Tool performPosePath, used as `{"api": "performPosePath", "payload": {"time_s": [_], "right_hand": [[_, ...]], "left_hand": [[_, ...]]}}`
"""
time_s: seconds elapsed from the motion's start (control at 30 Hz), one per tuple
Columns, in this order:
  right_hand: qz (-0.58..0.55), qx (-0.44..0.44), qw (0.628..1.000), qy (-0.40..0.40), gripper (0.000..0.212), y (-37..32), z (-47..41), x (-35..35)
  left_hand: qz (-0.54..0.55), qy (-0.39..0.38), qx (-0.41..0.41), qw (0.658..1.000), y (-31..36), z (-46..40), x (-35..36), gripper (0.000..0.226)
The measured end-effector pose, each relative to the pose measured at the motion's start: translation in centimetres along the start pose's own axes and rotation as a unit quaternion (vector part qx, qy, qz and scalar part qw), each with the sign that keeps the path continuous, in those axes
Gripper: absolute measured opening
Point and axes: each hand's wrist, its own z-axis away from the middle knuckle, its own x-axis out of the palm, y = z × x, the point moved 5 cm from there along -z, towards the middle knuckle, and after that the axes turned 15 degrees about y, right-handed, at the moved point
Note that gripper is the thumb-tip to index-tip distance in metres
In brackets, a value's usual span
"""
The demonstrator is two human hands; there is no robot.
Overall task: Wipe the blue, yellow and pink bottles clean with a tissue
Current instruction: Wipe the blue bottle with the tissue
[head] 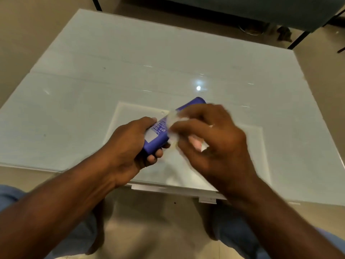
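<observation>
The blue bottle point(164, 128) is held above the near edge of the glass desk point(93, 94), lying on a slant with one end toward the far side. The left hand point(128, 146) has its grip clamped around the bottle's nearer end, label facing up. The right hand point(211, 139), blurred, has its grip closed on a white tissue point(175, 124) pressed against the bottle's middle. Something pink point(195, 143) peeks between the right fingers; I cannot tell what it is.
</observation>
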Motion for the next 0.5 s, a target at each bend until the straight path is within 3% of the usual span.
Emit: {"api": "performPosePath", "payload": {"time_s": [0.07, 0.13, 0.4, 0.5], "right_hand": [[0.021, 0.08, 0.996, 0.036, 0.012, 2.4, -1.1, -1.3], [0.02, 0.104, 0.994, 0.04, 0.012, 2.6, -1.1, -1.5], [-0.067, -0.064, 0.993, -0.068, 0.012, -3.3, 1.7, 1.5], [-0.011, -0.002, 1.0, -0.013, 0.009, -0.2, -0.1, -0.1]], "left_hand": [[-0.01, -0.019, -0.004, 1.0, 0.1, 0.0, -0.2, 0.037], [-0.031, -0.039, -0.003, 0.999, -0.1, 0.0, -0.1, 0.042], [-0.122, 0.0, 0.04, 0.992, -0.6, 0.0, -0.2, 0.051], [-0.099, -0.039, 0.012, 0.994, -0.4, 0.4, 0.0, 0.049]]}}
